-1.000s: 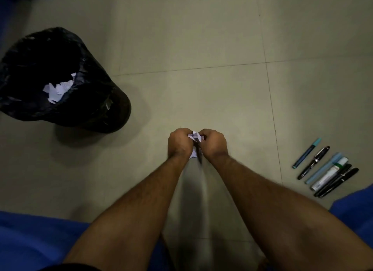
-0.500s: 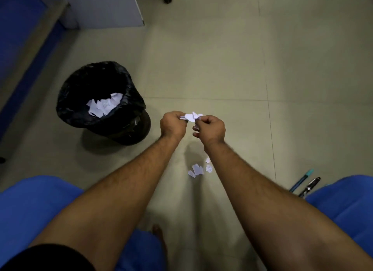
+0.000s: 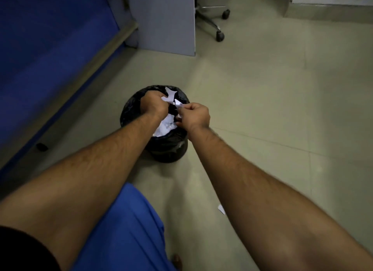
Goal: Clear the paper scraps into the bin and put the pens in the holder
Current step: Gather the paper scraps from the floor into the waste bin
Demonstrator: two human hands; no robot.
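Observation:
Both my hands are over the black-lined bin. My left hand grips a bunch of white paper scraps above the bin's opening. My right hand pinches a small scrap just beside the left hand, over the bin's right rim. More white scraps in the bin lie below the hands. One stray scrap lies on the floor beside my right forearm. No pens and no holder are in view.
A blue wall panel runs along the left. A grey partition stands behind the bin, with an office chair's wheeled base beside it. My blue-clad knee is at the bottom. Pale floor tiles spread to the right.
Both hands carried the scraps left and forward from above the floor to over the bin. The view swung left, so the pens and several dropped scraps have left the frame.

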